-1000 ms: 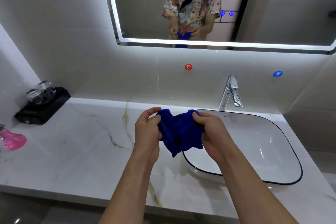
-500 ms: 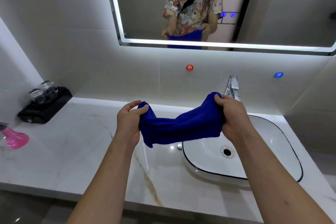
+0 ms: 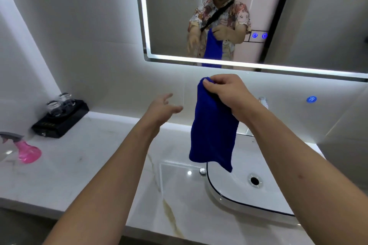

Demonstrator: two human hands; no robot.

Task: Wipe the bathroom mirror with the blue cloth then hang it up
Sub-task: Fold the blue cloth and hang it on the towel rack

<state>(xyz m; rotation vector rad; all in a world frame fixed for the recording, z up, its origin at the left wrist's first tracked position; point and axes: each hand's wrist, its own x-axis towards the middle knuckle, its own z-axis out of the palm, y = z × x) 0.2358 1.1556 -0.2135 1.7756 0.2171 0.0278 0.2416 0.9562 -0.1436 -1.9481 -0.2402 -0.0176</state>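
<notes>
The blue cloth (image 3: 213,129) hangs straight down from my right hand (image 3: 229,93), which pinches its top edge just below the mirror. My left hand (image 3: 163,107) is to the left of the cloth, fingers apart, holding nothing and not touching it. The lit-edged mirror (image 3: 298,15) fills the upper wall and reflects a person in a patterned shirt holding the cloth. The cloth's lower end dangles above the left rim of the sink.
A white sink (image 3: 249,199) with a black rim sits below right, its tap mostly hidden behind my right arm. On the marble counter (image 3: 89,165) at left stand a black tray with glasses (image 3: 59,119) and a pink spray bottle (image 3: 25,151).
My left hand has let go of the cloth and moved away to the left. My right hand has risen with the cloth, which now hangs vertically instead of stretched between both hands.
</notes>
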